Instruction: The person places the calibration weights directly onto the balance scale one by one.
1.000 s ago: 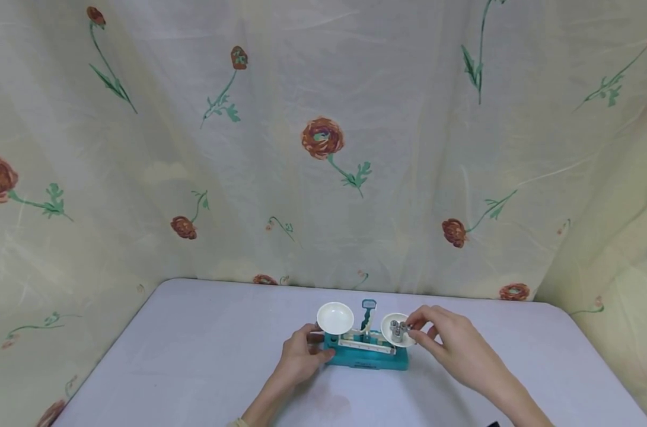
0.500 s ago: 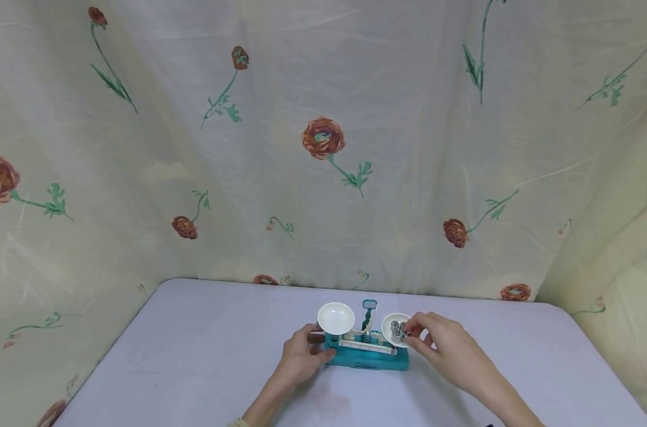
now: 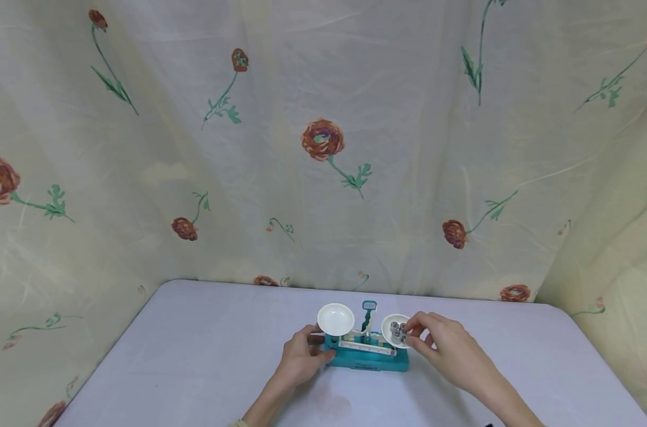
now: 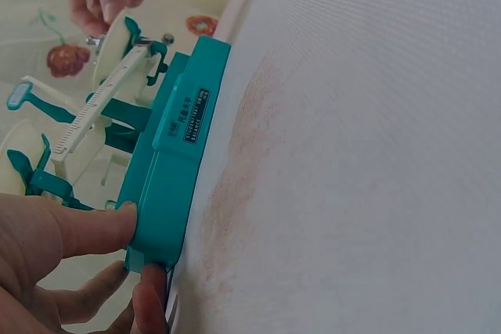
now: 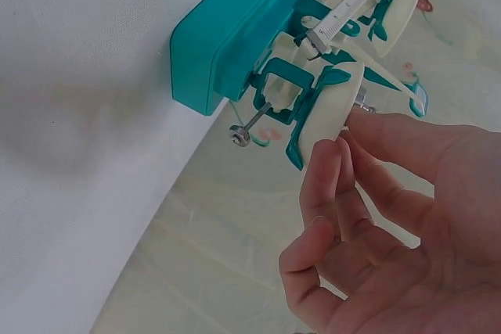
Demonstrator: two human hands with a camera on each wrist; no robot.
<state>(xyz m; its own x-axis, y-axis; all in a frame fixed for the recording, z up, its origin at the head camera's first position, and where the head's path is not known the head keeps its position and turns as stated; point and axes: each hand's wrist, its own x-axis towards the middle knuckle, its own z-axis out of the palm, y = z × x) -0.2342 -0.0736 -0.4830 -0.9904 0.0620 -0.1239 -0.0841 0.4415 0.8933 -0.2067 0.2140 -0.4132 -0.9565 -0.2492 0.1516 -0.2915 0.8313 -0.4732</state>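
A teal balance scale [image 3: 366, 359] with two white pans stands on the table. My left hand [image 3: 299, 359] grips the left end of its base, with the thumb [image 4: 102, 227] on the front and fingers behind and below. The left pan [image 3: 336, 320] holds nothing. Several small metal weights [image 3: 395, 330] stand in the right pan [image 3: 386, 327]. At that pan's right side, my right hand [image 3: 451, 349] pinches a small metal weight between thumb and fingertips, which mostly hide it. In the right wrist view, these fingertips overlap the edge of the tilted-looking pan [image 5: 335, 103].
A pale cloth covers the table [image 3: 206, 350], with a faint reddish stain [image 4: 243, 154] in front of the scale. Behind it hangs a flower-printed curtain [image 3: 387, 237]. An adjusting screw [image 5: 241, 135] sticks out from the scale's right end.
My right hand has moved slightly left and in over the right pan, bringing the pinched weight close to the others. The left hand has kept its grip on the base.
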